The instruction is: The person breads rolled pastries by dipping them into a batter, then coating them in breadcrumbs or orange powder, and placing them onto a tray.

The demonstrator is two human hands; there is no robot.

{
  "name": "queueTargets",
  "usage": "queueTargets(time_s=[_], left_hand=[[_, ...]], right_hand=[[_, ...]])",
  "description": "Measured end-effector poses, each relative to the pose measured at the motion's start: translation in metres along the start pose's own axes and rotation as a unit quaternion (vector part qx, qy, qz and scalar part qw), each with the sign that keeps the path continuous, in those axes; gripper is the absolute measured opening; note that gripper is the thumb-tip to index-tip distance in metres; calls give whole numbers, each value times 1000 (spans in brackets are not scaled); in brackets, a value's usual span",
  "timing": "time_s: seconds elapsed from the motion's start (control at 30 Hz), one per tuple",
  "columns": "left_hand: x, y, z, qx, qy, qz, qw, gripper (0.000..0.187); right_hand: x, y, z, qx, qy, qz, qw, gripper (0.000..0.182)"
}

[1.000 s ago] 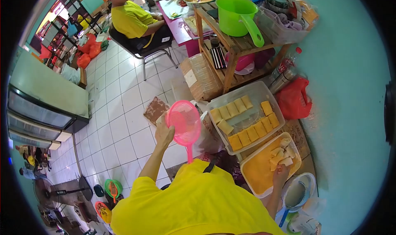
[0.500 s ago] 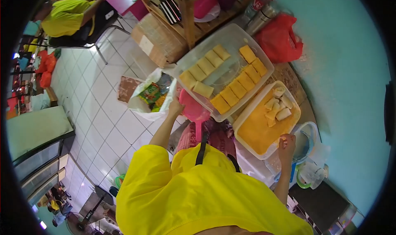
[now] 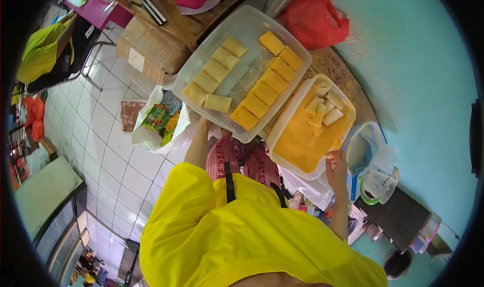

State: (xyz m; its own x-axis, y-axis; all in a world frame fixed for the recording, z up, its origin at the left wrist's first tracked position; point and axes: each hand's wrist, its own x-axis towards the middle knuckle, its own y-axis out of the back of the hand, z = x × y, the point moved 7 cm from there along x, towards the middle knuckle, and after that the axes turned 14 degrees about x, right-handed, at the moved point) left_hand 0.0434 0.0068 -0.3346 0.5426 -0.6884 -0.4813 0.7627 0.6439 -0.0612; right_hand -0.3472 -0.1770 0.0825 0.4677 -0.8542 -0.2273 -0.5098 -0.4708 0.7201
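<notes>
Tile flr (image 3: 113, 168) left; R hand (image 3: 337, 165) curled by tub (image 3: 301, 148), rolls (image 3: 326, 109) far of it, can't tell if holding; L hand hidden, grip can't tell.

Your shirt (image 3: 252, 236) plain yellow; your trousers (image 3: 257, 167) reddish-pink, patterned. Crumbs (image 3: 297, 146) orange. Bag (image 3: 317, 17) red. Wall (image 3: 418, 90) turquoise. Floor tiles (image 3: 108, 151) white.

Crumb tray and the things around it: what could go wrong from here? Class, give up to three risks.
The right hand is close to the bowl of cloudy liquid, so a careless move might tip it.

The pale rolls lie heaped on the crumbs, so where they touch they may stick or coat unevenly.

The large clear tray holds plain rolls and orange-coated rolls; a tilt could mix them.
</notes>
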Motion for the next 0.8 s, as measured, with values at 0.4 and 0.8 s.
queueTargets(time_s=[0.4,0.8], left_hand=[[-219,-96,283,202,-106,61,972,18],[-194,-305,169,426,223,173,860,71]], right_hand=[[-7,8,2,35,65,37,997,15],[-77,93,73,110,-20,75,991,11]])
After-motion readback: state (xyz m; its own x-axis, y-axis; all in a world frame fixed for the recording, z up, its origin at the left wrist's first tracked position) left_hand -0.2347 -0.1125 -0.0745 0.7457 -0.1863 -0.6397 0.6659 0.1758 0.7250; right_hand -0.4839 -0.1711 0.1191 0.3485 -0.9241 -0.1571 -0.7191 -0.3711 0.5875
